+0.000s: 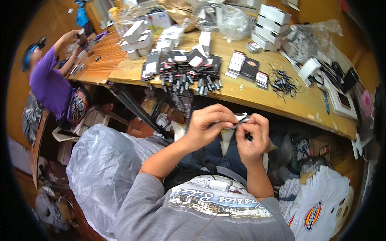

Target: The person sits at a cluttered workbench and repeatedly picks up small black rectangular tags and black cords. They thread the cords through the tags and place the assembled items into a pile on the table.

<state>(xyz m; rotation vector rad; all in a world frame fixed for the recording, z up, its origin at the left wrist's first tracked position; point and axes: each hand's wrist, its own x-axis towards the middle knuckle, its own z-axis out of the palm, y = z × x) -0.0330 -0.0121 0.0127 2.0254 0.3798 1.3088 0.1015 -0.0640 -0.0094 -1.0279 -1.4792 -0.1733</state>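
Note:
Above my lap, just in front of the table edge, my left hand [210,123] and my right hand [253,138] meet at the fingertips. Between them they pinch a small dark, thin tag [243,120], seen nearly edge-on; fingers cover most of it. Beyond my hands lies a heap of black hang tags [189,64], several with dark cords and small grey ends hanging over the table's front edge. To its right are a stack of white tags [236,63], a black tag stack [249,69] and a small label stack [262,79]. A tangle of black tag strings [283,82] lies beside them.
White boxes [273,24] are stacked at the back of the wooden table [305,102]; more white boxes [136,40] stand back left. A large plastic bag [104,168] bulges at my left, folded white shirts [327,188] lie at my right. Another person [50,84] works far left.

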